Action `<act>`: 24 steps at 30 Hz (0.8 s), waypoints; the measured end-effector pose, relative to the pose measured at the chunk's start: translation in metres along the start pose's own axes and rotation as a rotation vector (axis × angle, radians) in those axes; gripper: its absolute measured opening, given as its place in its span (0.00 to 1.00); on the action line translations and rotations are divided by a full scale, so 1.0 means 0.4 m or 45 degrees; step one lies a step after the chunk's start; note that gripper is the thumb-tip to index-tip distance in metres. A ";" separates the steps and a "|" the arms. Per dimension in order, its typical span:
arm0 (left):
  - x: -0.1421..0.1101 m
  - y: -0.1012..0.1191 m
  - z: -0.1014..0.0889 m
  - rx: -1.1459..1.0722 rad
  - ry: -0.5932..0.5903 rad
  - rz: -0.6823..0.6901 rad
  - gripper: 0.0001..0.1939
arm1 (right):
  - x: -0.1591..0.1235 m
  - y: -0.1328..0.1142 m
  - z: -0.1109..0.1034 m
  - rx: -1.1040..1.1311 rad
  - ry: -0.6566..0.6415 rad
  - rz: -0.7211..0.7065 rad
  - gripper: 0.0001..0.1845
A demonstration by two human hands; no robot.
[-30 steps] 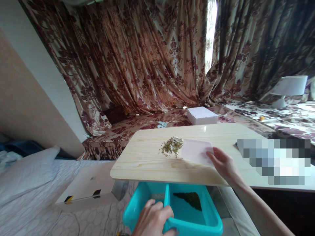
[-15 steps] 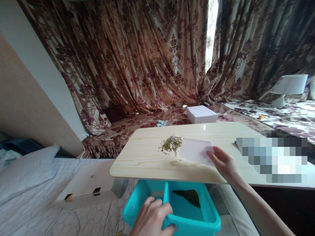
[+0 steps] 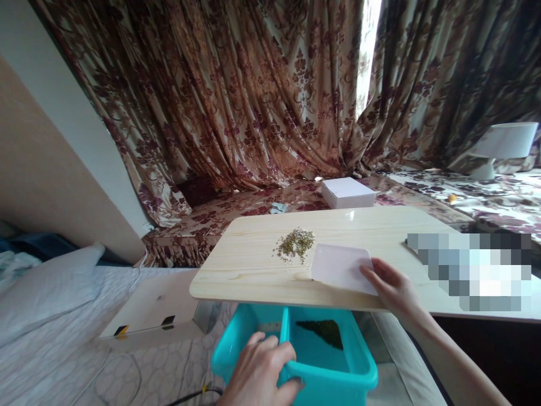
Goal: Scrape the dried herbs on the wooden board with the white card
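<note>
My right hand (image 3: 391,282) pinches the right edge of a thin, whitish plastic sheet (image 3: 340,265), which lies low over the wooden tabletop (image 3: 249,276). Just left of the sheet is a loose pile of small green and pale grains (image 3: 296,242), with a few strays around it. Below the table's front edge, my left hand (image 3: 264,366) grips the near rim of a turquoise divided bin (image 3: 329,376) beside its divider. Dark green grains (image 3: 323,331) lie in the bin's right compartment. Some pale bits show in the left one, partly hidden by my fingers.
A blurred-out object (image 3: 473,270) lies on the table's right side. Behind the table sit a white box (image 3: 349,193) and a small pale cloth (image 3: 279,208). A flat white case (image 3: 156,307) rests on the bed at left. A lamp (image 3: 507,144) stands far right.
My right hand has drawn the plastic sheet slightly toward me and to the right, a little away from the grain pile. My left hand keeps its hold on the bin.
</note>
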State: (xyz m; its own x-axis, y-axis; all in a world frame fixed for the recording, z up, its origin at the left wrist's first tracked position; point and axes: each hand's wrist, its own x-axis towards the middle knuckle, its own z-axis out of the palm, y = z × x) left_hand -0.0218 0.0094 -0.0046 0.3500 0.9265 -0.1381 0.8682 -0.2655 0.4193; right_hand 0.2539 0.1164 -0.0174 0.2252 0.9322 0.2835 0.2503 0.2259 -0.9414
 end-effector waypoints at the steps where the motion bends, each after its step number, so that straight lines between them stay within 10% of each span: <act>1: -0.001 0.000 0.000 -0.007 0.014 0.006 0.05 | -0.008 0.001 -0.005 0.016 -0.029 0.007 0.19; 6: -0.005 -0.003 0.004 -0.028 0.044 0.019 0.05 | -0.030 0.002 -0.024 0.077 -0.239 0.083 0.22; 12: -0.002 -0.004 -0.001 -0.023 0.033 0.015 0.05 | 0.003 -0.023 0.003 0.159 0.032 0.050 0.21; 24: -0.010 -0.007 -0.003 -0.021 0.000 -0.008 0.05 | 0.048 0.001 0.061 0.047 -0.027 0.049 0.12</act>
State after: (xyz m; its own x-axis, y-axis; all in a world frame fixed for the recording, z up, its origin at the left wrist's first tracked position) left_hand -0.0260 0.0067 -0.0043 0.3442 0.9283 -0.1406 0.8645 -0.2550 0.4331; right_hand 0.2353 0.1412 -0.0170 0.2137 0.9462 0.2431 0.2070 0.1993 -0.9578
